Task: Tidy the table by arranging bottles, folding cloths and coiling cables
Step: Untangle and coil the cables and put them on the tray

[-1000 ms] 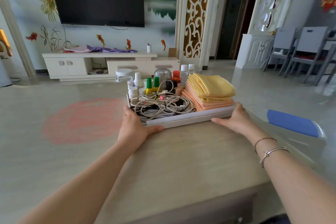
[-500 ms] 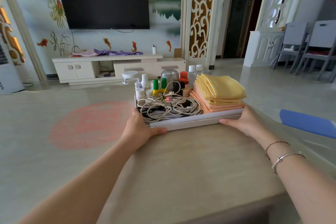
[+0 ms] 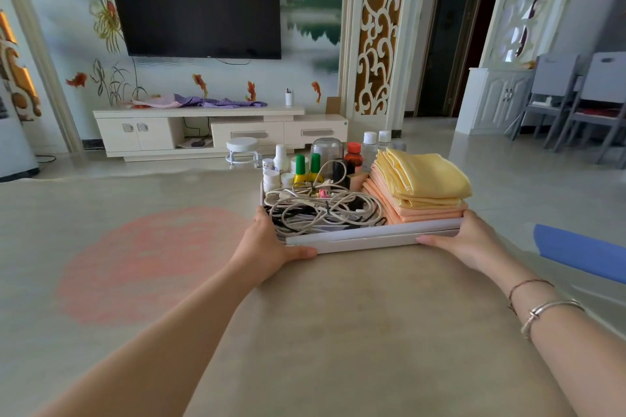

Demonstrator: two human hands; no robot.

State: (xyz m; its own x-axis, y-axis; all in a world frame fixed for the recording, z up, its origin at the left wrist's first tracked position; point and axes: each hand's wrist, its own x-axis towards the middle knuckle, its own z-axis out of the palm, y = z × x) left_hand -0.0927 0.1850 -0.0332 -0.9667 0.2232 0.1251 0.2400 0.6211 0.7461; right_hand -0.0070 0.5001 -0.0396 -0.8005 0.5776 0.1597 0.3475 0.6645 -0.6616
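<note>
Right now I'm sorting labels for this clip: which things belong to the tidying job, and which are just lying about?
Job: tray, cables, bottles, folded cloths, left hand, right hand.

Lying about: stool, purple cloth, blue mat.

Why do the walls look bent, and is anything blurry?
Head view: the wide-angle lens bows the pillar and the forearms loom large; soft daylight with faint shadows; the tray, cables and folded cloths look sharp, and the floor by the chairs shines.
</note>
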